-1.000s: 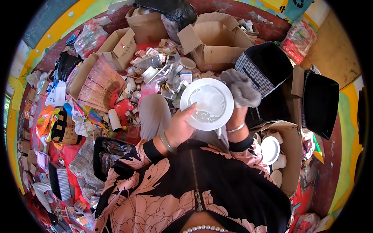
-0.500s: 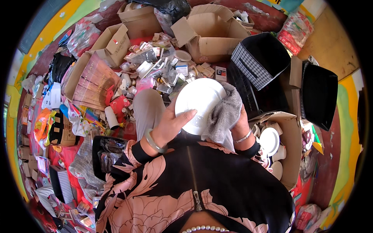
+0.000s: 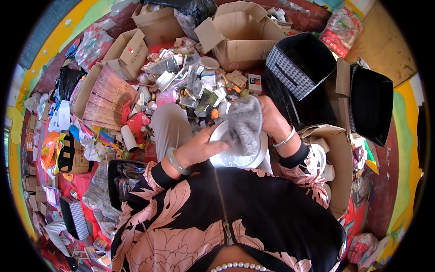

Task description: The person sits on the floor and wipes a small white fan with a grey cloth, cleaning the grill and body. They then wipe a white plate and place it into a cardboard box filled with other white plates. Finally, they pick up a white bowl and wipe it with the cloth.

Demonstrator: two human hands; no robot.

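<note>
A round white plate [image 3: 260, 156] with a raised rim is tilted in front of my chest. My left hand [image 3: 201, 147] grips its left edge, thumb on the upper face. A fluffy grey cloth [image 3: 245, 129] lies over the middle of the plate and hides part of it. My right hand [image 3: 274, 119] is closed around the cloth's right side; some of its fingers are hidden behind the fabric. To the right of my right forearm, an open cardboard box [image 3: 339, 156] holds white dishes and cups.
Beyond my knee [image 3: 170, 127] spreads a heap of small packages and bottles [image 3: 199, 86]. Open cardboard boxes [image 3: 249, 52] stand at the back. Black bins with a houndstooth band [image 3: 294, 68] are at the right. A black tray [image 3: 118, 181] sits at my left elbow.
The cloth has moved from the plate's right edge up and across its face. My right hand has risen with it. The plate has tipped and sits slightly lower, still in my left hand.
</note>
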